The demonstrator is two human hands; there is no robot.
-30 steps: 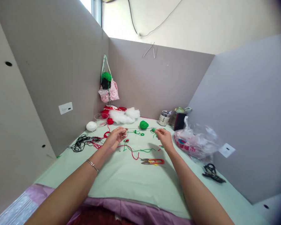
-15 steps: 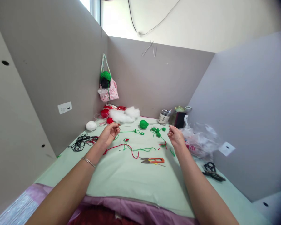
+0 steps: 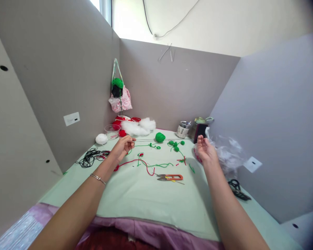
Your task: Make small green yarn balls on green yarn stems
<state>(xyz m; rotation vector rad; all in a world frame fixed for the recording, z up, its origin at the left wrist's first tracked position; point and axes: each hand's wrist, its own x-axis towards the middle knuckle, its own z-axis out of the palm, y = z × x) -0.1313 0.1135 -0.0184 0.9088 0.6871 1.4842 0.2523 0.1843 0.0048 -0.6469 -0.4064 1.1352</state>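
Since half a second ago the right hand [image 3: 206,151] has swung further right, away from the cluster of small green yarn pom-poms [image 3: 175,146] and up against the crumpled clear plastic bag [image 3: 229,152]. The left hand [image 3: 123,146] has barely shifted, so the gap between the hands is wider.

A thin dark thread [image 3: 151,140] runs taut and nearly level above the pale green tablecloth [image 3: 146,198], from the left fingertips towards the right hand, passing just in front of the round green yarn ball [image 3: 160,137].

Left hand: thumb and forefinger pinched on the thread's end, the other fingers curled in. A thin silver bracelet [image 3: 97,178] sits on that wrist.

Right hand: fingers half curled, tips up. Whether they grip the thread's far end cannot be told - too fine to see.

On the cloth between the forearms lie a loose red cord [image 3: 135,162] and the orange-handled thread snips [image 3: 170,177] - both untouched.
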